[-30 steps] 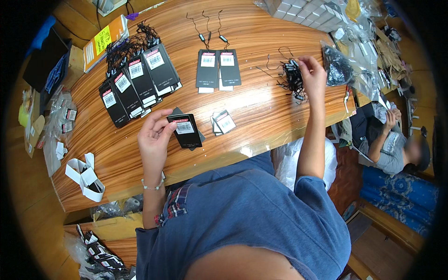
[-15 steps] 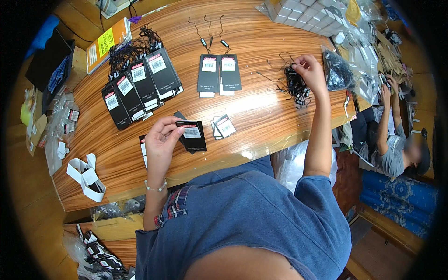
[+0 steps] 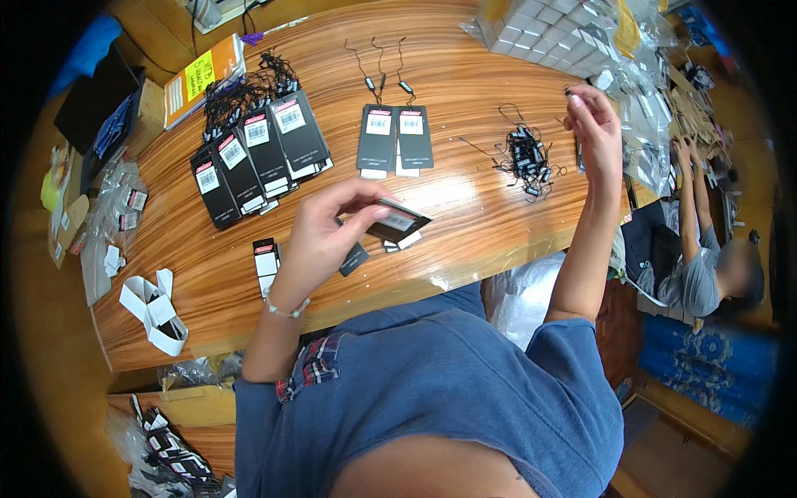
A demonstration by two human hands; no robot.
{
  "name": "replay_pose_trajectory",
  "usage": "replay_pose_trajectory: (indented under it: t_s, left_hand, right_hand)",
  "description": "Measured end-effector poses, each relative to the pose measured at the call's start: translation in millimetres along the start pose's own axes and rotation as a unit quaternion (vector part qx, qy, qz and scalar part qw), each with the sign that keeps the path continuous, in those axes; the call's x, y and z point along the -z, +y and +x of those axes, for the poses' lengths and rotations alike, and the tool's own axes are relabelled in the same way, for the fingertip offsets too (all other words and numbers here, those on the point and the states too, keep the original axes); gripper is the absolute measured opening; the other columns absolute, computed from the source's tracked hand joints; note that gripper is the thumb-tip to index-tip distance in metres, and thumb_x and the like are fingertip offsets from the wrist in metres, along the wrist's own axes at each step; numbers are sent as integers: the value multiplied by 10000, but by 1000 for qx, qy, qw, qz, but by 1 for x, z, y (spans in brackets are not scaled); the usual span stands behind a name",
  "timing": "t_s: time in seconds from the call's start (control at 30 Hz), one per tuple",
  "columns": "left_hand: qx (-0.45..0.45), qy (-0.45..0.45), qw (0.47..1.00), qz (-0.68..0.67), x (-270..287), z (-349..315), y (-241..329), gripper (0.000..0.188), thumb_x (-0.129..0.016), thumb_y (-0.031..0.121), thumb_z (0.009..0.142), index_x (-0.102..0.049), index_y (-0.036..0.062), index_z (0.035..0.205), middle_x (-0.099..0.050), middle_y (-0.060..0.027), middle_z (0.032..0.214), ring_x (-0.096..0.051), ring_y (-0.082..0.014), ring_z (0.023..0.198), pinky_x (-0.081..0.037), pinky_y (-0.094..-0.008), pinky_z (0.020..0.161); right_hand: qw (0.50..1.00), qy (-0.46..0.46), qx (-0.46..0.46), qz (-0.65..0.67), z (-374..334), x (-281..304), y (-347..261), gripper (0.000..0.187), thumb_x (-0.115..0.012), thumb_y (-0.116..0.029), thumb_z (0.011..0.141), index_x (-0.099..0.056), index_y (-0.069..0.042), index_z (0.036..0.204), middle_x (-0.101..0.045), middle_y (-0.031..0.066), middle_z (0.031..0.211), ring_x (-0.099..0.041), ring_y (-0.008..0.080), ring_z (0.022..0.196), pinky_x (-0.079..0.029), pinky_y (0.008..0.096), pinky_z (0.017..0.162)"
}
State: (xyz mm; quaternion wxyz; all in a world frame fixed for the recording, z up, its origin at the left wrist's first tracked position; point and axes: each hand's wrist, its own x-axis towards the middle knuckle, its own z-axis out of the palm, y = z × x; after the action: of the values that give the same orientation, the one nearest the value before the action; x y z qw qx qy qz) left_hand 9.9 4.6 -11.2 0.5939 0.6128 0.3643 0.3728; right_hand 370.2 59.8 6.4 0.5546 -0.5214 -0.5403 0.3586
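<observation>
My left hand (image 3: pixel 340 224) pinches a black hang tag (image 3: pixel 402 221) with a white barcode sticker, tilted above the table. Raised at the right, my right hand (image 3: pixel 596 129) is closed at the fingertips on a black tag string, of which only a small dark end shows. To its left lies a tangled pile of black tag strings (image 3: pixel 528 158). Below the held tag are a dark tag (image 3: pixel 354 259) and small white-labelled tags (image 3: pixel 407 241), partly covered. Two strung hang tags (image 3: pixel 378 137) lie side by side at the middle, cords stretched away from me.
Stacks of strung black tags (image 3: pixel 290 133) fan out at the left. A white ribbon loop (image 3: pixel 155 311) lies near the left edge. White boxes (image 3: pixel 540 29) and plastic bags (image 3: pixel 647 108) sit at the far right. Another person (image 3: pixel 701 274) works beyond the table's right end.
My right hand has lifted from the string pile and moved right, with a string at its fingertips. My left hand has moved right and tilted its tag.
</observation>
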Motion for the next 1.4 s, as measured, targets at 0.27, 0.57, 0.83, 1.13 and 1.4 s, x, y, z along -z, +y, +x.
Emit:
replay_pose_trajectory:
  t_s: [0.27, 0.57, 0.83, 1.13, 1.4]
  left_hand:
    - [-161, -59, 976, 137, -30, 32, 18, 121, -564, -14, 787, -594, -20, 904, -576, -111, 1053, -584, -152, 859, -477, -244, 731]
    - [-44, -14, 999, 21, -10, 16, -1, 87, -558, -5, 819, -583, -19, 901, -613, -41, 836, -586, -98, 803, -468, -230, 731]
    - [-20, -28, 999, -23, -2, 0, -8, 89, -581, 14, 815, -581, -15, 899, -612, -46, 856, -584, -94, 795, -464, -212, 726]
    - [-16, -61, 997, -53, 0, -5, -10, 98, -585, 18, 813, -588, -18, 903, -621, -60, 874, -594, -108, 816, -478, -230, 749]
    - [30, -22, 994, -101, 4, -11, -17, 121, -578, 6, 816, -576, -13, 935, -615, -84, 940, -592, -116, 857, -474, -238, 779]
  right_hand:
    - [957, -253, 13, -137, -51, -101, -50, 176, -572, -59, 804, -629, -22, 966, -578, 9, 683, -473, 52, 600, -384, 206, 539]
    - [839, -294, -107, 445, -58, -104, -28, 215, -501, -83, 852, -518, 14, 1043, -538, 72, 636, -477, 106, 530, -410, 263, 552]
    - [727, -255, -82, 632, -64, -119, -20, 343, -413, 13, 823, -430, 12, 1165, -542, 239, 1105, -560, 307, 1025, -453, 470, 879]
    - [811, -246, 17, 530, -60, -128, -11, 152, -499, -84, 878, -485, -45, 1024, -575, 155, 967, -582, 210, 872, -487, 403, 780]
    - [840, -145, -5, 522, -63, -147, -28, 80, -536, -93, 860, -482, -70, 915, -519, 58, 772, -479, 149, 761, -388, 323, 732]
